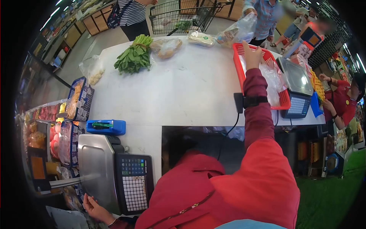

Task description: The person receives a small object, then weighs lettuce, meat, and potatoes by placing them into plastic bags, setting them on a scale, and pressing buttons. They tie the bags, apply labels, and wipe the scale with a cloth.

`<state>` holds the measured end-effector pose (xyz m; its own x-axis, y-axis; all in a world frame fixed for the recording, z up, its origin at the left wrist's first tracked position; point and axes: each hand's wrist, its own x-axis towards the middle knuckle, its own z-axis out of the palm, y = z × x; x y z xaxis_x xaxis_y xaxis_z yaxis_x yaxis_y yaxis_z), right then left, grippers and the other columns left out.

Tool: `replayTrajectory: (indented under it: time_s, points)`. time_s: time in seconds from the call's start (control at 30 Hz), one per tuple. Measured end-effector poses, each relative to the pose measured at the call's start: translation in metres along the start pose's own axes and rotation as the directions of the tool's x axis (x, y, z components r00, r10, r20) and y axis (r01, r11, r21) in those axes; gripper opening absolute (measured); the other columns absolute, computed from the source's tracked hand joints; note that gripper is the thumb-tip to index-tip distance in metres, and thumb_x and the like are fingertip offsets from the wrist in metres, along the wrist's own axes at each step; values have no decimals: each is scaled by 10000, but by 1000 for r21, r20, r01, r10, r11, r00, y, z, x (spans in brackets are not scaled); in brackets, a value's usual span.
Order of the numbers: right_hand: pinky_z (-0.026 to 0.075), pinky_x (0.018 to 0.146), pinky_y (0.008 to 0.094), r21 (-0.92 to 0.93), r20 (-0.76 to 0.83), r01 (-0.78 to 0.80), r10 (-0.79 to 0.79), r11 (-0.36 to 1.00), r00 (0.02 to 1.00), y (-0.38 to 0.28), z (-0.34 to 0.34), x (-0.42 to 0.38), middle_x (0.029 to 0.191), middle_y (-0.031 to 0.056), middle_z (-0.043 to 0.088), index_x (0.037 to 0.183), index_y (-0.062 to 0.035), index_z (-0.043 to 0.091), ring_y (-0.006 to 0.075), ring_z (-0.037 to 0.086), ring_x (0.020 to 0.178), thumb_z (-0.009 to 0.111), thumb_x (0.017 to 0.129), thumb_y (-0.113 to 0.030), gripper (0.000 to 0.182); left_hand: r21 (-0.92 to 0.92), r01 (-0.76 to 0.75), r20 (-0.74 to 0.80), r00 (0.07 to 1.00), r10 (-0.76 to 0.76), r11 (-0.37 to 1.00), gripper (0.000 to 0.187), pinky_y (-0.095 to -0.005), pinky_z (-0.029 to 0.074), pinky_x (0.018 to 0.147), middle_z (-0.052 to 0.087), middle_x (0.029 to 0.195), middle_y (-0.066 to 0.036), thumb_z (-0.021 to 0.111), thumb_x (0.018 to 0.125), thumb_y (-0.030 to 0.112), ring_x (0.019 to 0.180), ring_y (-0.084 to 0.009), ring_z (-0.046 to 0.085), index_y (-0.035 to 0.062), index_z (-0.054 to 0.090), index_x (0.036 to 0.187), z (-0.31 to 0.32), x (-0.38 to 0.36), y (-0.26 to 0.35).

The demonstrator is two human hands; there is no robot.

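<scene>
My right arm stretches forward over a red plastic basket [285, 100] holding clear plastic bags [270, 82]. At the basket's far part is my right hand [252, 57], back toward me, with most of its fingers hidden. A dark strap with a black box circles that wrist. Low on the left, my left hand [95, 210] lies beside the near edge of a weighing scale's steel pan [95, 168]. Its fingers are apart and loosely bent, holding nothing. The scale's keypad [134, 185] faces my body.
Leafy greens [134, 57], a bagged item [166, 47], a white package [201, 39] and another bag [95, 72] line the white table [183, 91]. A second scale [295, 78] adjoins the basket. A blue dispenser [106, 127] sits left. Customers stand beyond; a red-shirted co-worker [341, 101] is right.
</scene>
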<state>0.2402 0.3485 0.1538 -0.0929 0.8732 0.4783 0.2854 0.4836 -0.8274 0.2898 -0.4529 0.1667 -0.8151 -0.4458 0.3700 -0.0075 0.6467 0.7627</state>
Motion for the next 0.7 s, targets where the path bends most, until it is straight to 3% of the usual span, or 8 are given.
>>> replayTrajectory:
  time_s: [0.03, 0.17, 0.27, 0.4, 0.43, 0.53, 0.63, 0.7]
  points:
    - [308, 1059, 403, -73, -6, -19, 19, 997, 1000, -1, 13, 8, 1301, 343, 417, 1278, 192, 342, 400, 402, 1255, 764, 597, -588, 1118, 10, 2, 2, 1000, -2, 1000, 243, -224, 444, 717, 618, 1033, -33, 530, 943, 147, 853, -99, 569, 36, 596, 1149, 6, 2, 5]
    - [224, 1104, 414, -293, 96, -238, 276, 926, 956, 8, 56, 54, 1427, 304, 235, 1383, 140, 101, 381, 219, 1356, 792, 503, -610, 1347, 49, 12, 39, 999, -14, 999, 233, -223, 443, 722, 614, 1013, -27, 520, 946, 135, 847, -96, 563, 29, 598, 1139, 41, 13, 33]
    - [208, 1111, 411, -319, 16, -366, 391, 874, 920, 27, 90, 87, 1442, 282, 215, 1393, 106, 112, 365, 185, 1372, 781, 492, -640, 1348, 78, 5, 116, 993, -14, 997, 220, -228, 446, 743, 593, 1025, -34, 508, 947, 109, 874, -102, 558, 15, 597, 1126, 78, 21, 54]
    - [250, 1091, 427, -138, -95, -341, 330, 930, 939, 50, 132, 127, 1431, 245, 284, 1354, 45, 338, 353, 249, 1352, 693, 622, -653, 1072, 71, -143, 234, 964, 123, 987, 215, -244, 447, 756, 576, 1060, -37, 497, 949, 102, 889, -111, 549, 25, 587, 1128, 128, 34, 56]
    - [383, 979, 414, -342, -52, -166, 158, 925, 986, 90, 148, 162, 1221, 242, 549, 1216, -4, 543, 375, 491, 1179, 523, 819, -568, 690, 69, -226, 289, 937, 198, 972, 199, -252, 449, 792, 545, 1087, -49, 492, 936, 47, 916, -128, 544, -2, 580, 1109, 140, 35, 73]
    - [425, 899, 379, -248, -22, -137, 135, 959, 991, 58, 155, 171, 1081, 212, 621, 1095, 50, 598, 361, 564, 1049, 470, 912, -411, 513, 66, -233, 374, 907, 192, 970, 182, -246, 451, 761, 540, 1091, -72, 518, 914, 29, 940, -144, 543, -9, 603, 1070, 164, 36, 96]
    - [434, 861, 346, 412, 10, -43, 43, 910, 999, 2, 166, 138, 1018, 205, 643, 1066, 69, 592, 344, 592, 985, 419, 947, -351, 470, 64, -281, 397, 887, 234, 957, 172, -238, 445, 738, 547, 1071, -75, 524, 910, 30, 931, -142, 546, 2, 612, 1055, 174, 34, 108]
    - [433, 866, 339, 176, 134, 188, -213, 966, 968, -39, 148, 114, 1034, 200, 642, 1067, 74, 581, 316, 597, 998, 396, 959, -317, 447, 32, -282, 408, 880, 245, 959, 171, -237, 445, 735, 549, 1068, -70, 524, 909, 31, 928, -143, 549, 2, 611, 1053, 174, 37, 111]
